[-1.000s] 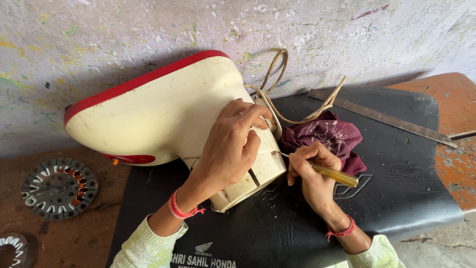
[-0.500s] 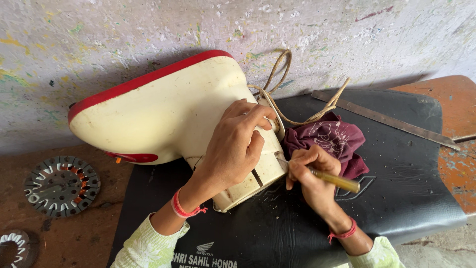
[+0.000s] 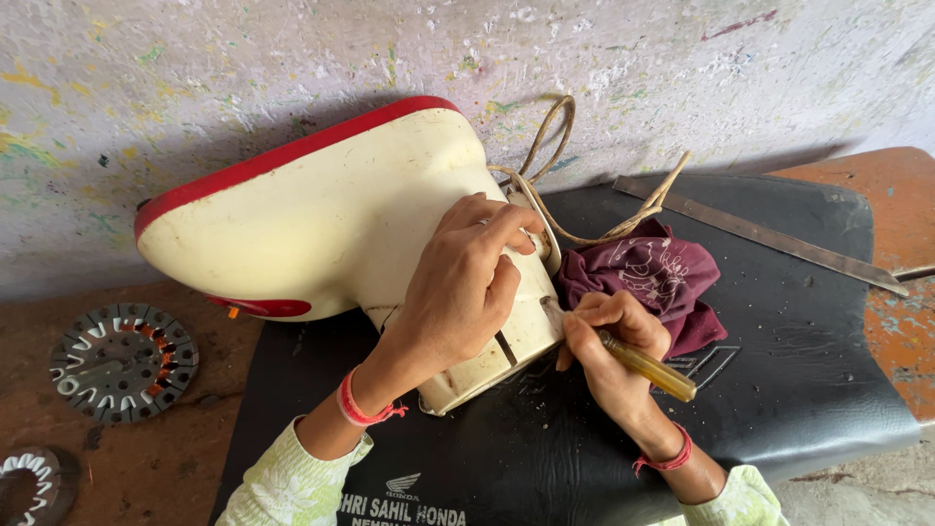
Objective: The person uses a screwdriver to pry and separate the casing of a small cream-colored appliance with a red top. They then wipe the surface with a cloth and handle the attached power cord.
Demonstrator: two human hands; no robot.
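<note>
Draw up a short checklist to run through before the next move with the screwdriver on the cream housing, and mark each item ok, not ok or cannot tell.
1. Left hand steadies the cream housing: ok, palm and fingers lie flat on it.
2. Right hand grips the yellow-handled screwdriver: ok, fingers wrapped round the handle.
3. Screwdriver tip seated at the housing's edge: cannot tell, the tip is hidden by the fingers.
4. Housing rests on the black seat cover: ok, its lower end sits on it.
5. Maroon cloth away from the tool: not ok, it lies right behind the right hand.
6. Cord clear of the work spot: cannot tell.
</note>
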